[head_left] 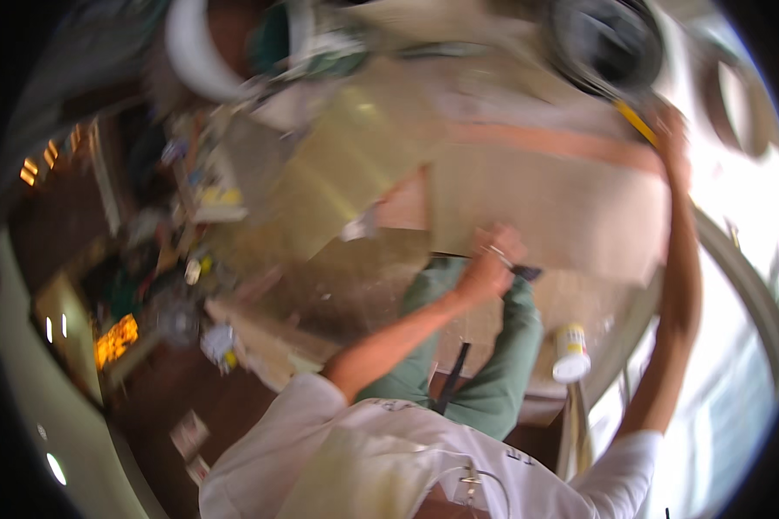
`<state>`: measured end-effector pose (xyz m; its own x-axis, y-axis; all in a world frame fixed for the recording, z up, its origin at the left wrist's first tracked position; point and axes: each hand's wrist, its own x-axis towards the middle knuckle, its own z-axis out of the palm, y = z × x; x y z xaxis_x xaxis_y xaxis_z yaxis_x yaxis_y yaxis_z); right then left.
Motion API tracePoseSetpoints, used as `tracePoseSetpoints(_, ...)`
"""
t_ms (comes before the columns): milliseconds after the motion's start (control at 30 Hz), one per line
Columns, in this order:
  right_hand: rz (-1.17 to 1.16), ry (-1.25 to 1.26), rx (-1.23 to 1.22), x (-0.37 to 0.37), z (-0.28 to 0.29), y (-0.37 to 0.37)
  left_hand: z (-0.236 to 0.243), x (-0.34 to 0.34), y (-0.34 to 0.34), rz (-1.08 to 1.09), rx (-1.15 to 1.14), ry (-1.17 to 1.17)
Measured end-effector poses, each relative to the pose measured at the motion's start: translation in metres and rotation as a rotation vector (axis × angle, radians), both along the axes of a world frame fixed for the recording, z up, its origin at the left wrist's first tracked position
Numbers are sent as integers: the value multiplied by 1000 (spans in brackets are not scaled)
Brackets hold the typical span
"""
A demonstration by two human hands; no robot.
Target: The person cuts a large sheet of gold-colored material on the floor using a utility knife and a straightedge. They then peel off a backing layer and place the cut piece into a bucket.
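Observation:
My left hand [491,264] is blurred over the lower edge of a large beige board [563,208], its fingers curled around something I cannot make out, with a thin pale strip showing at it. My right hand [671,134] is raised at the upper right beside the board's salmon-coloured upper band, closed on a long yellow tool [634,119]. A small dark object [526,272] lies just right of my left hand. A translucent yellowish sheet [329,190] lies left of the board.
A dark ring-shaped container [601,43] is at the top right, a white round container [201,52] at the top left. A white tub [571,368] stands right of my legs. Cluttered items [212,195] fill the left, and a bright window [718,363] is at the right.

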<state>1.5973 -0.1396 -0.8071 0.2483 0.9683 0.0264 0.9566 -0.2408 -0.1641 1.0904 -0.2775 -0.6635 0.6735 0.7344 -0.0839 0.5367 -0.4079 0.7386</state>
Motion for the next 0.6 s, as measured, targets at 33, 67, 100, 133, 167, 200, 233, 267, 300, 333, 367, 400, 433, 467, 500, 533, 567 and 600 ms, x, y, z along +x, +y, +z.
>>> tracePoseSetpoints(33,66,-123,74,52,-32,-24,11,7,5,-57,-148,-122)
tracePoseSetpoints(67,102,-68,24,62,-42,-20,10,4,-24,94,-259,-164)
tracePoseSetpoints(100,-81,20,-42,54,-49,-8,15,8,-42,271,-392,-120)
tracePoseSetpoints(133,-141,61,-87,59,-55,-11,18,12,-56,450,-558,-65)
tracePoseSetpoints(167,-105,102,-92,51,-60,12,3,16,-83,730,-847,-47)
tracePoseSetpoints(200,-68,129,-102,44,-60,21,-15,16,-98,885,-853,-83)
tracePoseSetpoints(233,-41,147,-97,41,-59,27,-25,15,-98,1071,-969,-139)
tracePoseSetpoints(267,-22,161,-98,49,-56,30,-28,34,-102,1249,-1095,-216)
tracePoseSetpoints(300,-6,176,-96,59,-53,29,-33,51,-105,1331,-1180,-281)
tracePoseSetpoints(333,16,194,-95,62,-46,32,-30,58,-97,1418,-1260,-350)
tracePoseSetpoints(367,29,201,-87,64,-42,36,-28,64,-89,1497,-1343,-421)
tracePoseSetpoints(400,38,188,-70,63,-44,40,-28,67,-80,1563,-1373,-565)
tracePoseSetpoints(433,17,125,-26,65,-36,38,-35,72,-76,1581,-1388,-661)
tracePoseSetpoints(467,-24,46,9,74,-23,29,-55,78,-77,1573,-1426,-747)
tracePoseSetpoints(500,-5,181,-89,52,1,41,-63,81,-82,1529,-1452,-865)
tracePoseSetpoints(533,30,193,-28,52,14,39,-62,88,-78,1567,-1424,-1026)
tracePoseSetpoints(567,4,171,-18,60,25,32,-62,92,-75,1606,-1387,-1051)
tracePoseSetpoints(600,-16,151,-13,64,40,28,-60,96,-73,1652,-1347,-1077)
